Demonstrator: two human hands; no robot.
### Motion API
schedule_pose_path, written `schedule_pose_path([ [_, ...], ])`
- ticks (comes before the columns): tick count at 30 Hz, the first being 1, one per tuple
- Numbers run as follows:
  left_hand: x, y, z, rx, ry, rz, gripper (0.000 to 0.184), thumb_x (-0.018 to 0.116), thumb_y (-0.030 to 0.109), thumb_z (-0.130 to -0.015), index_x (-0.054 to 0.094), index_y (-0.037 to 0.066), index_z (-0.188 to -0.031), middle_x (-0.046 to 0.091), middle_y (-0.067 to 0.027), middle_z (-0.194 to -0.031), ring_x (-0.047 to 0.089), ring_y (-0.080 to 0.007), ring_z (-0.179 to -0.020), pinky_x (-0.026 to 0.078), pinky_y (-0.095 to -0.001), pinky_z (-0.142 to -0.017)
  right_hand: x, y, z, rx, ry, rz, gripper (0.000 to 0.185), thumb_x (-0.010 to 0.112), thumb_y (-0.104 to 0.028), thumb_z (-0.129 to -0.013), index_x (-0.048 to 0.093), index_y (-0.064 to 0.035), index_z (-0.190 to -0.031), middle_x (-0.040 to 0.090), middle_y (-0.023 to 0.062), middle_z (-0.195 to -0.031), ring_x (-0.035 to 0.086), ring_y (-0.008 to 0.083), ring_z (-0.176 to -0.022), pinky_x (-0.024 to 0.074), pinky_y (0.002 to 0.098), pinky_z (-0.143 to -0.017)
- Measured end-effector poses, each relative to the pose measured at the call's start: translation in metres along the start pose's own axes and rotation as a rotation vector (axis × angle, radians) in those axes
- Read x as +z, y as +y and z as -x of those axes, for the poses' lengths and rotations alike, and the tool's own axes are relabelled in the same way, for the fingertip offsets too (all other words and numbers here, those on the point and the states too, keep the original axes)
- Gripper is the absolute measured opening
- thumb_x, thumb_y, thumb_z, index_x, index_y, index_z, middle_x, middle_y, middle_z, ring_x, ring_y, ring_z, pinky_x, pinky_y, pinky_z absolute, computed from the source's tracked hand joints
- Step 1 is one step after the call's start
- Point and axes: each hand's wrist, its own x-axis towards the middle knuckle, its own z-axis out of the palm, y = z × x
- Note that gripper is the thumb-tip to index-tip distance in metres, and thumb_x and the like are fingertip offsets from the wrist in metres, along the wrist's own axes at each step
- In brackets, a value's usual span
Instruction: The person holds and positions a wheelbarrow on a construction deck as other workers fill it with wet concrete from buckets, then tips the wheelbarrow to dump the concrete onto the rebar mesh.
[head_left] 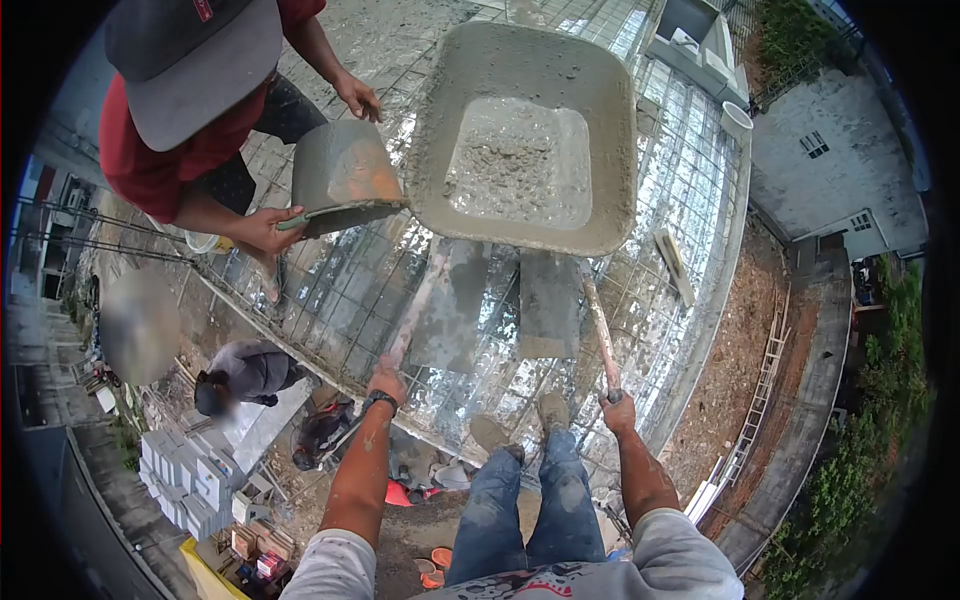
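A wheelbarrow (425, 130) coated in wet cement stands in front of me, with grey concrete mix (515, 165) pooled in its tray. My left hand (387, 384) is closed round the end of its left handle (412, 310). The right handle (600, 325) is gripped at its end by my right hand (618, 408). At the left, a co-worker in a red shirt (150, 170) tilts a cement-smeared bucket (345, 165) beside the tray, one hand (272, 230) at its rim. That person's other hand (357, 97) is above the bucket.
Rebar mesh (680, 130) covers the deck under my boots. Two flat boards (548, 300) lie beneath the handles, and a wooden piece (674, 265) rests to the right. The deck edge (715, 350) curves round, with a drop beyond. Several people and stacked blocks (185, 480) are below left.
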Motion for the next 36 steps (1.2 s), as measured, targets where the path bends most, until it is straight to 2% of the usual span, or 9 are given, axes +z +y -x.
schedule_pose_path([
  [11,0.005,-0.003,-0.011,-0.053,-0.142,-0.032,0.068,0.063,0.022,-0.088,0.025,0.005,-0.142,0.052,-0.0316,-0.127,0.058,-0.0470,-0.114,0.048,-0.0518,-0.098,-0.002,-0.004,0.001,0.075,-0.069,0.054,0.039,0.078,-0.032,-0.080,0.068,-0.0003,-0.099,0.072,0.0199,-0.090,0.071,0.0343,-0.085,0.0538,0.0425,-0.079],
  [13,0.002,0.001,-0.011,-0.091,-0.187,-0.058,0.066,0.062,0.021,-0.088,0.025,0.005,-0.140,0.052,-0.0320,-0.127,0.058,-0.0466,-0.115,0.048,-0.0517,-0.098,0.019,0.029,-0.012,0.018,-0.003,0.011,0.031,0.079,-0.028,-0.078,0.068,-0.0010,-0.089,0.069,0.0133,-0.077,0.066,0.0261,-0.070,0.0520,0.0392,-0.070],
  [16,0.009,-0.007,-0.013,-0.051,-0.159,-0.082,0.067,0.064,0.018,-0.086,0.023,0.003,-0.136,0.053,-0.0359,-0.121,0.060,-0.0500,-0.108,0.050,-0.0553,-0.091,0.012,0.015,-0.009,0.046,-0.023,-0.021,0.032,0.081,-0.027,-0.077,0.068,-0.0008,-0.091,0.068,0.0120,-0.075,0.065,0.0242,-0.069,0.0516,0.0389,-0.069],
  [21,0.001,-0.003,-0.010,-0.040,-0.202,-0.092,0.072,0.065,0.018,-0.083,0.021,0.002,-0.137,0.051,-0.0371,-0.123,0.060,-0.0501,-0.110,0.050,-0.0536,-0.092,0.005,0.006,-0.001,0.020,-0.009,-0.049,0.033,0.081,-0.028,-0.078,0.068,0.0009,-0.088,0.067,0.0100,-0.073,0.063,0.0224,-0.066,0.0507,0.0380,-0.068],
  [24,0.002,-0.003,-0.010,-0.032,-0.182,-0.077,0.072,0.065,0.017,-0.082,0.021,0.002,-0.137,0.052,-0.0367,-0.124,0.059,-0.0496,-0.111,0.050,-0.0533,-0.092,0.002,0.003,-0.005,0.163,-0.130,-0.118,0.041,0.081,-0.032,-0.077,0.067,0.0026,-0.095,0.070,0.0147,-0.081,0.068,0.0270,-0.076,0.0522,0.0399,-0.074],
  [27,0.004,-0.008,-0.013,-0.019,-0.149,-0.086,0.072,0.067,0.017,-0.081,0.022,0.003,-0.136,0.052,-0.0358,-0.123,0.060,-0.0493,-0.112,0.050,-0.0535,-0.092,0.023,0.038,-0.023,0.224,-0.164,-0.242,0.041,0.081,-0.033,-0.077,0.067,0.0029,-0.091,0.068,0.0118,-0.072,0.065,0.0234,-0.066,0.0506,0.0390,-0.066],
  [28,0.006,-0.007,-0.010,-0.016,-0.147,-0.093,0.072,0.068,0.017,-0.081,0.022,0.003,-0.135,0.053,-0.0354,-0.123,0.060,-0.0491,-0.112,0.050,-0.0536,-0.092,0.003,0.010,-0.010,0.258,-0.205,-0.266,0.040,0.081,-0.033,-0.078,0.067,0.0033,-0.086,0.065,0.0099,-0.066,0.063,0.0211,-0.058,0.0486,0.0389,-0.058],
  [32,-0.001,0.000,-0.010,-0.072,-0.201,-0.070,0.078,0.074,0.024,-0.081,0.022,0.003,-0.136,0.053,-0.0351,-0.122,0.059,-0.0490,-0.112,0.050,-0.0531,-0.093,-0.010,-0.010,-0.003,0.270,-0.256,-0.345,0.036,0.079,-0.030,-0.081,0.064,0.0018,-0.074,0.060,0.0079,-0.055,0.058,0.0195,-0.045,0.0454,0.0384,-0.047],
  [36,-0.009,0.010,-0.005,-0.086,-0.179,-0.052,0.080,0.072,0.022,-0.081,0.021,0.003,-0.139,0.053,-0.0345,-0.121,0.060,-0.0490,-0.109,0.051,-0.0532,-0.092,-0.009,-0.003,-0.008,0.237,-0.284,-0.238,0.036,0.076,-0.027,-0.084,0.059,-0.0036,-0.063,0.056,0.0056,-0.053,0.053,0.0174,-0.040,0.0414,0.0367,-0.041],
])
